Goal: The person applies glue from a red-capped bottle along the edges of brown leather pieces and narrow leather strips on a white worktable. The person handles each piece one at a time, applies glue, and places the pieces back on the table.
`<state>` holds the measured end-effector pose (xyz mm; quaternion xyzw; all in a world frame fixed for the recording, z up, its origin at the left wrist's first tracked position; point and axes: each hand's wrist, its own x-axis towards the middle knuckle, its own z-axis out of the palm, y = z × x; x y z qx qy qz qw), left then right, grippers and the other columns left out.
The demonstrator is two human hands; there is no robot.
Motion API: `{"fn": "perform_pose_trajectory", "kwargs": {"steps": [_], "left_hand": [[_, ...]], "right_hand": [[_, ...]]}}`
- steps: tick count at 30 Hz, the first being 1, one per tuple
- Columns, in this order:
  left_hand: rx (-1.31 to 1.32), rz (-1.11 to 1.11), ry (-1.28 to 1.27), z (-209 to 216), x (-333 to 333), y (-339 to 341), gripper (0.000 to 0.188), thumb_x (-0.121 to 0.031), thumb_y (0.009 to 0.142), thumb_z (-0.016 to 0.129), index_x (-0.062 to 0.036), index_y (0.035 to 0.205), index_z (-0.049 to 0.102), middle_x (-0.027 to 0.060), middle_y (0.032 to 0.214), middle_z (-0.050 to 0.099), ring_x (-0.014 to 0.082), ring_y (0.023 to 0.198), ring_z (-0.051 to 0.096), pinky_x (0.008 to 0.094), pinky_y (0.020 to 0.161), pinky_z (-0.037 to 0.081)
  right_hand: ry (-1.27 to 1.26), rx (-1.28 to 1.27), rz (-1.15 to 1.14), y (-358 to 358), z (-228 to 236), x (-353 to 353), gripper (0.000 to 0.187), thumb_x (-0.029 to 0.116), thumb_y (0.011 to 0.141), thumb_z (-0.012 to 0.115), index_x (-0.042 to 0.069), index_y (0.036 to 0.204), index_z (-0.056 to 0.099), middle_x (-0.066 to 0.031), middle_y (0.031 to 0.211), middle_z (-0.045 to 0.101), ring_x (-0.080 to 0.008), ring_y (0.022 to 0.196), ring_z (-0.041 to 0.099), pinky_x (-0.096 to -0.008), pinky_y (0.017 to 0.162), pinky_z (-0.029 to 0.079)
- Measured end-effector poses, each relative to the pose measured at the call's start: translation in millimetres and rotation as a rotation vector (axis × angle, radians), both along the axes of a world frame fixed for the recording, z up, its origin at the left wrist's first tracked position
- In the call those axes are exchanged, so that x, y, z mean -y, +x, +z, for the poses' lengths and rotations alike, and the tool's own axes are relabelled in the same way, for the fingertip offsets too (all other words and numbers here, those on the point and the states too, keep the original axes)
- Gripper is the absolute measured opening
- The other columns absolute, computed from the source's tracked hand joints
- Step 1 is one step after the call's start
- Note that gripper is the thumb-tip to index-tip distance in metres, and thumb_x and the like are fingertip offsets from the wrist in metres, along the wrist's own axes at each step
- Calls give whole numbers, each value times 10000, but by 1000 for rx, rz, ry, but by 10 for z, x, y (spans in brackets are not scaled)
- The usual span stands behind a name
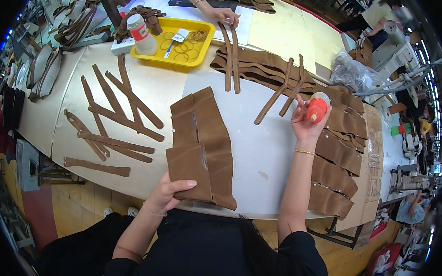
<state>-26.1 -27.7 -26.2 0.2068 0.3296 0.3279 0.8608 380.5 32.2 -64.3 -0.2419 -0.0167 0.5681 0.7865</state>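
Observation:
My left hand [169, 191] pinches the near edge of a folded brown panel [216, 132], thumb on top. The panel looks like leather and has a slit down its middle. In my right hand [302, 127] is a squeeze bottle [317, 108] with a red top, its nozzle tilted toward me. Just beyond that hand lie two narrow brown strips [274, 98]. Several more brown strips [126, 117] are scattered left of the panel. Across the table, another person's hand [226, 17] touches two strips [233, 58].
A yellow tray [206, 46] holds rubber bands, a white-and-blue item and a white bottle [142, 34]. Brown panels [338, 158] overlap in a row along the right on cardboard [374, 162]. Clear plastic bags [354, 73] lie at the far right. Sewing machines stand beyond the table.

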Motion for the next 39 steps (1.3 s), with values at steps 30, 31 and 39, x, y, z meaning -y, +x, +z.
{"fn": "perform_pose_trajectory", "kwargs": {"steps": [30, 31, 39], "left_hand": [[-105, -140, 61, 127, -189, 32, 598, -20, 694, 666, 24, 1241, 427, 122, 1111, 559, 207, 1033, 567, 335, 896, 468], [-114, -138, 63, 132, -188, 32, 621, -18, 672, 659, 30, 1243, 420, 132, 1104, 559, 215, 1025, 572, 336, 894, 472], [-85, -129, 53, 127, -201, 32, 620, -32, 678, 662, 22, 1245, 417, 131, 1102, 559, 219, 1032, 572, 354, 893, 481]], "right_hand": [[48, 924, 310, -1768, 301, -182, 635, 634, 800, 581, 17, 949, 569, 5, 764, 554, -46, 638, 478, -196, 511, 372], [62, 951, 324, -1806, 318, -198, 632, 629, 801, 585, 15, 949, 570, 2, 769, 556, -48, 645, 484, -198, 517, 380], [114, 1058, 384, -1915, 401, -181, 624, 603, 791, 621, 4, 958, 573, -5, 780, 564, -63, 677, 512, -221, 559, 425]]}}
